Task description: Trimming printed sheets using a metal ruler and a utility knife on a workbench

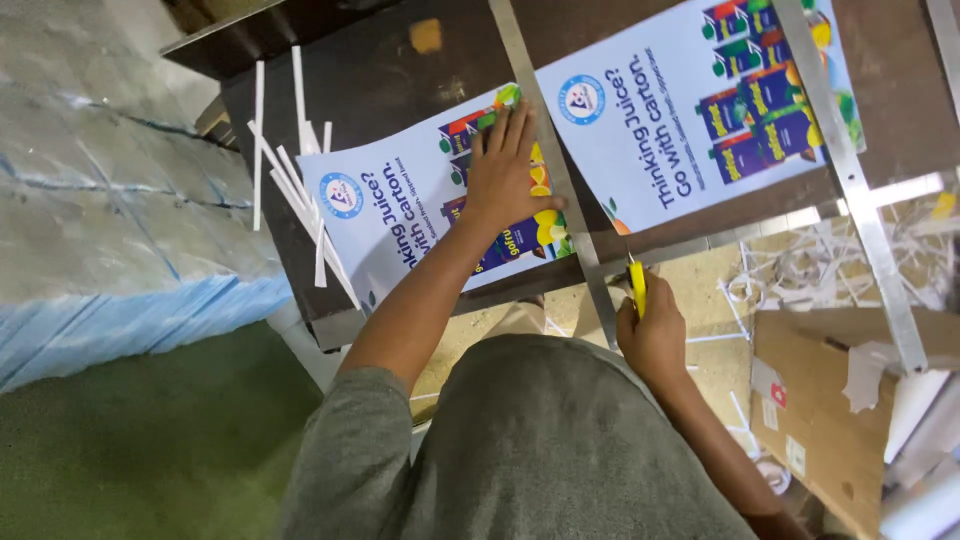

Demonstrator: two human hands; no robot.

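Cutting a printed poster along a metal ruler on a dark table.

The left hand (507,170) lies flat, fingers spread, pressing the near poster (420,215) at frame centre beside the long metal ruler (548,165). The right hand (652,335) is closed around a yellow utility knife (637,283) at the ruler's lower end. A second poster (690,100) lies upper right. White paper strips (295,190) pile upper left; a cardboard box (830,400) sits lower right, contents unclear.

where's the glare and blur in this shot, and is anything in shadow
Head view: glare on the metal ruler and bright patches on the glossy poster under the left hand; the right hand with the yellow cutter is slightly soft; the floor lower left is dim, and paper scraps at right look washed out.
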